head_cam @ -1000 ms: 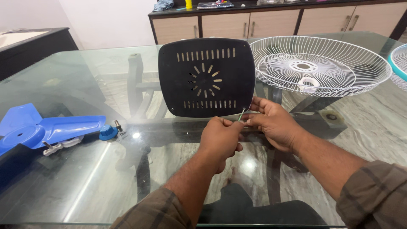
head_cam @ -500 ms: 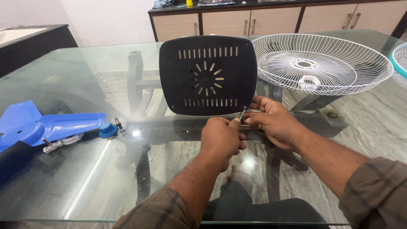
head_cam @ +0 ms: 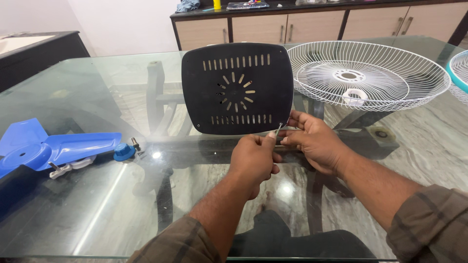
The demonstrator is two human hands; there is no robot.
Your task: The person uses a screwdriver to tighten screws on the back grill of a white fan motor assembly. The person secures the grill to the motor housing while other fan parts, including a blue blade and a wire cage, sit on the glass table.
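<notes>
Holding black vented plastic panel (head_cam: 237, 88) upright mid-desk: right hand (head_cam: 314, 142) fingers pinch its lower right corner, left hand (head_cam: 252, 159) fingers pinch thin metal screwdriver (head_cam: 277, 130) at the corner hole. White wire fan guard (head_cam: 366, 74) cups a white ring (head_cam: 354, 97). Panel sits slightly lower than 0.5 s ago. Glass desk (head_cam: 97, 195) near edge open.

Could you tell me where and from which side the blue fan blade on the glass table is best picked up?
Probably the round hub of the blue fan blade, taken from above: the blade lies flat on the glass table, its wings thin and broad, while the hub is raised.
</notes>
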